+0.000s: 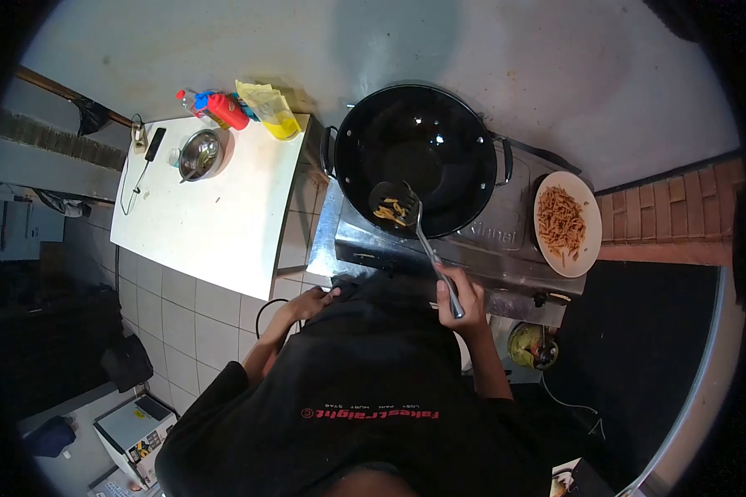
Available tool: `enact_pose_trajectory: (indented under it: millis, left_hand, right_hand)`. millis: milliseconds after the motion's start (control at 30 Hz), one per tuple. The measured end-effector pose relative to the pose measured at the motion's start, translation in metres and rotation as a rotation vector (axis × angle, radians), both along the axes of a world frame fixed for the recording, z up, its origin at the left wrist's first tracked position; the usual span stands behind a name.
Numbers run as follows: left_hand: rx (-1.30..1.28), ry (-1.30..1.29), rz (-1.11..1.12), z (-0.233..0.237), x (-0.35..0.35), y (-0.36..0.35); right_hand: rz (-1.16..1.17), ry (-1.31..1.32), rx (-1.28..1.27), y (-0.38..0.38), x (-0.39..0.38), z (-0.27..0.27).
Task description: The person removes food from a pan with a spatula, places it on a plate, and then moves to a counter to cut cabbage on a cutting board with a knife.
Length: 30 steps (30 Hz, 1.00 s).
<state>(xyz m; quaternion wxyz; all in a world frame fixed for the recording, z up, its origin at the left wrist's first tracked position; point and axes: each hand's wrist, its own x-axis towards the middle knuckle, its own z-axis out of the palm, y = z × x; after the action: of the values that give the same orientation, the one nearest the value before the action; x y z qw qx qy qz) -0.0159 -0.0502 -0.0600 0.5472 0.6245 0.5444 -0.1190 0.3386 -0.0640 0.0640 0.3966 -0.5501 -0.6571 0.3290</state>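
My right hand (462, 294) grips the metal handle of a slotted spatula (406, 214). The spatula's head carries several fried strips and hovers over the near rim of a black wok (414, 157) on a steel stove (489, 248). A white plate (589, 240) with a heap of the same fried strips rests on the stove's right end. My left hand (311, 303) sits low at the stove's front left corner, fingers curled, with nothing visible in it.
A white table (215, 215) stands left of the stove with a steel bowl (200, 153), a red bottle (226, 109), a yellow bag (269, 106) and a black-handled tool (151, 149). Brick ledge at right. A small yellow-green container (532, 345) sits below the stove.
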Motion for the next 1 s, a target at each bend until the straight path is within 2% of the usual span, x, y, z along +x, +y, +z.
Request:
enact_pose_trajectory:
  millis: [33,100,200,267,300,367,433,500,567,633,1000]
  left_hand:
    - [-0.060,0.038,0.049,0.003,-0.001,0.004]
    - [0.059,-0.026,0.119,-0.006,-0.006,0.016]
    - [0.154,-0.039,0.227,0.041,0.011,0.032]
    - [0.473,-0.174,0.338,0.050,0.022,0.037]
    - [0.472,-0.174,0.337,0.050,0.026,0.039]
    - [0.598,-0.347,0.468,0.051,0.034,0.044]
    - [0.493,-0.319,0.480,0.055,0.040,0.046]
    - [0.737,-0.337,0.437,0.050,0.047,0.045]
    - [0.646,-0.310,0.407,0.049,0.047,0.044]
    - [0.758,-0.289,0.332,0.040,0.048,0.042]
    - [0.663,-0.293,0.349,0.040,0.048,0.039]
  right_hand:
    - [0.003,-0.001,0.011,0.000,0.000,0.000]
    - [0.019,-0.005,0.017,-0.001,0.000,0.000]
    - [0.015,-0.019,0.023,0.001,0.001,-0.001]
    - [0.025,-0.022,-0.002,0.001,0.002,0.001]
    - [0.024,-0.022,-0.003,0.001,0.001,0.002]
    - [0.019,-0.028,-0.001,0.001,0.000,0.004]
    - [0.020,-0.033,-0.003,0.000,0.000,0.004]
    - [0.017,-0.039,-0.003,-0.001,0.000,0.001]
    - [0.013,-0.045,0.047,-0.003,0.000,-0.004]
    - [0.012,-0.042,0.031,-0.002,-0.001,0.000]
    - [0.020,-0.053,-0.025,-0.002,-0.003,0.007]
